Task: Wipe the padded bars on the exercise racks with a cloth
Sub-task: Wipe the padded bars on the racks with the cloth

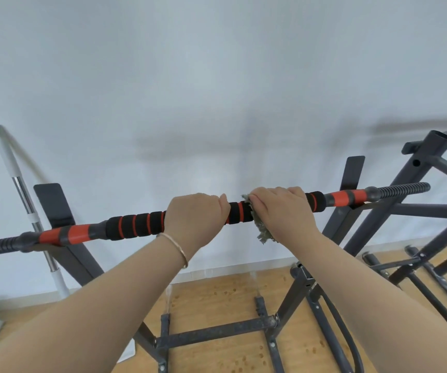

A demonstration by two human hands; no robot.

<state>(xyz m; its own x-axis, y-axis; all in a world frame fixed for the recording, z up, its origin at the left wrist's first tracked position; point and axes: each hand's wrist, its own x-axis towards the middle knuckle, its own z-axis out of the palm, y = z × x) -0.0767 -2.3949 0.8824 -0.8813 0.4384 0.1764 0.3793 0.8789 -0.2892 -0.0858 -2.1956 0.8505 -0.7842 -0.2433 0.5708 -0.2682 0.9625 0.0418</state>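
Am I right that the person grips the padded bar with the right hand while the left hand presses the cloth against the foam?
Not quite: the hands are swapped. In the head view the left hand grips the padded bar bare, while the right hand presses the cloth against the foam. The rest stands.

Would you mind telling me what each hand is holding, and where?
The left hand grips the padded bar on its black foam near the middle. The right hand presses the cloth around the bar alongside it.
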